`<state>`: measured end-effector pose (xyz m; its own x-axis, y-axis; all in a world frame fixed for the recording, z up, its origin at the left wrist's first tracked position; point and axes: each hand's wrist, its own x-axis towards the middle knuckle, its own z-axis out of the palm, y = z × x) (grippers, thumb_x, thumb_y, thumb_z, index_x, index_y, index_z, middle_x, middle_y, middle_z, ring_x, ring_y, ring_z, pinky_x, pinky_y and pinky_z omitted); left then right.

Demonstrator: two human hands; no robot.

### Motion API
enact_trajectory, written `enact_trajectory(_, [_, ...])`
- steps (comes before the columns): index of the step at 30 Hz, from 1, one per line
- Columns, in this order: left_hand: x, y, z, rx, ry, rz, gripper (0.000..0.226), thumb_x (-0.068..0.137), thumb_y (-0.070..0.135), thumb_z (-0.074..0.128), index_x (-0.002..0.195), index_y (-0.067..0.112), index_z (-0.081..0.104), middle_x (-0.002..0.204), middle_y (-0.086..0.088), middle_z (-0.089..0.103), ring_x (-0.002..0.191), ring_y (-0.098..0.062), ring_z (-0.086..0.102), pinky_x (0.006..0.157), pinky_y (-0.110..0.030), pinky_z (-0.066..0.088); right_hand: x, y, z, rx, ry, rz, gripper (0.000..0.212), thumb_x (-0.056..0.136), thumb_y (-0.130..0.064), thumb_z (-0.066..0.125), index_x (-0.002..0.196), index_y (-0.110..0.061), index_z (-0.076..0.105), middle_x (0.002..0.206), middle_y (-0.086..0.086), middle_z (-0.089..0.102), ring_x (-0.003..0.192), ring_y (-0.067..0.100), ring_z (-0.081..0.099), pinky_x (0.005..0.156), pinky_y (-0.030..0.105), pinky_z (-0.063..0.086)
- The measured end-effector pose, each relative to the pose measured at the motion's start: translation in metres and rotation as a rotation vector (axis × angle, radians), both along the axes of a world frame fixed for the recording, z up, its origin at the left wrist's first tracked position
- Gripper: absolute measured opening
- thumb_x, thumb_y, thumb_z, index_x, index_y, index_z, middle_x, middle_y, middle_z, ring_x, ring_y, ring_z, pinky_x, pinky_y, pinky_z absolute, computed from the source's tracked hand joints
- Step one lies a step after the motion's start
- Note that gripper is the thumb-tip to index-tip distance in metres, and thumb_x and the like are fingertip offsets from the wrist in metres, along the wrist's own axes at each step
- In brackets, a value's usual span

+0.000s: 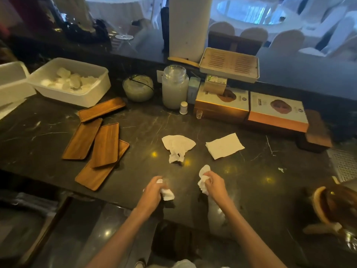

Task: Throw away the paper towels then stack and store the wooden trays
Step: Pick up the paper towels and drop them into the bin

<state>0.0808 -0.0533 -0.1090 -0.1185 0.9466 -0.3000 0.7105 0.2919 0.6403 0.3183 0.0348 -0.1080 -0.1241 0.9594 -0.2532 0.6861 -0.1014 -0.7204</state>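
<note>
My left hand is closed around a crumpled white paper towel near the counter's front edge. My right hand grips another crumpled paper towel. Two more towels lie on the dark counter beyond my hands: a rumpled one and a flat folded one. Several long wooden trays lie loose at the left: one apart at the back, one on the left, and one resting across the lowest tray.
White plastic bins stand at the back left. A glass bowl, a lidded jar, boxed goods and a slatted tray line the back edge. A wooden block and a metal grate sit at the right.
</note>
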Motion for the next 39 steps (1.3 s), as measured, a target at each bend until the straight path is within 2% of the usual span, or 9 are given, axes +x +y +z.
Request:
enact_trajectory(5, [-0.04,-0.034,0.01,0.039,-0.045,-0.074,0.03,0.089,-0.001,0.055,0.09,0.027,0.066,0.144,-0.01,0.046,0.13,-0.029,0.047,0.103,-0.031,0.037,-0.028,-0.07,0.009,-0.013,0.186,-0.142,0.044,0.087,0.01,0.039,0.077,-0.025,0.064,0.087,-0.011,0.067,0.081,0.0,0.061,0.062,0.007,0.045])
enact_trajectory(9, [-0.07,-0.065,-0.001,0.039,-0.074,-0.145,0.05,0.085,-0.012,0.052,0.073,0.037,0.053,0.135,-0.015,0.052,0.125,-0.033,0.051,0.102,-0.031,0.041,-0.052,-0.122,0.005,-0.024,0.246,-0.248,0.047,0.082,0.013,0.042,0.071,-0.024,0.07,0.089,-0.002,0.072,0.085,0.002,0.065,0.071,0.018,0.05])
enact_trajectory(11, [-0.08,-0.083,-0.002,-0.011,-0.11,-0.132,0.041,0.082,-0.014,0.056,0.076,0.025,0.063,0.131,-0.013,0.051,0.123,-0.032,0.05,0.095,-0.02,0.044,-0.062,-0.144,0.003,-0.041,0.233,-0.263,0.04,0.084,0.011,0.043,0.08,-0.016,0.072,0.095,0.008,0.07,0.089,0.015,0.064,0.079,0.031,0.052])
enact_trajectory(15, [-0.086,-0.118,-0.004,-0.178,-0.097,-0.218,0.028,0.083,-0.008,0.056,0.105,0.002,0.069,0.147,-0.01,0.031,0.134,-0.03,0.034,0.112,-0.043,0.037,-0.065,-0.195,0.001,-0.157,0.144,-0.299,0.031,0.094,0.004,0.039,0.11,-0.004,0.063,0.119,0.009,0.039,0.105,0.019,0.046,0.097,0.025,0.038])
enact_trajectory(20, [-0.074,-0.156,0.0,-0.189,-0.108,-0.324,0.045,0.087,-0.011,0.055,0.131,0.001,0.052,0.15,-0.015,0.017,0.142,-0.034,0.024,0.116,-0.029,0.026,-0.047,-0.262,-0.002,-0.126,0.123,-0.276,0.031,0.093,0.003,0.047,0.121,-0.01,0.053,0.121,0.006,0.035,0.106,0.02,0.046,0.083,0.008,0.039])
enact_trajectory(25, [-0.054,-0.191,0.0,-0.19,-0.059,-0.29,0.041,0.092,-0.002,0.053,0.132,0.006,0.056,0.15,-0.017,0.036,0.139,-0.035,0.036,0.112,-0.034,0.032,-0.023,-0.311,-0.005,-0.121,0.226,-0.347,0.032,0.093,-0.005,0.056,0.107,-0.034,0.059,0.108,-0.004,0.06,0.098,0.008,0.06,0.066,0.016,0.052])
enact_trajectory(28, [-0.04,-0.216,-0.008,-0.182,-0.105,-0.244,0.036,0.093,0.001,0.055,0.129,0.005,0.059,0.134,-0.013,0.052,0.126,-0.027,0.051,0.102,-0.027,0.042,-0.015,-0.326,-0.018,-0.181,0.279,-0.397,0.019,0.095,-0.01,0.057,0.101,-0.027,0.065,0.106,0.006,0.066,0.092,0.013,0.064,0.056,0.018,0.055])
enact_trajectory(36, [-0.01,-0.232,-0.089,-0.269,-0.13,-0.033,0.027,0.087,0.006,0.064,0.112,0.008,0.072,0.108,-0.01,0.071,0.094,-0.015,0.065,0.073,-0.018,0.044,-0.027,-0.335,-0.099,-0.443,0.066,-0.306,0.043,0.092,0.003,0.045,0.134,-0.007,0.044,0.132,0.013,0.03,0.108,0.025,0.047,0.096,0.026,0.038])
enact_trajectory(39, [0.0,-0.221,-0.165,-0.301,-0.193,0.075,0.022,0.088,0.003,0.064,0.108,0.002,0.073,0.107,-0.016,0.071,0.095,-0.022,0.067,0.062,-0.005,0.041,-0.038,-0.33,-0.165,-0.396,0.087,-0.363,0.031,0.088,0.009,0.051,0.117,0.001,0.063,0.123,0.021,0.054,0.11,0.033,0.057,0.103,0.034,0.046])
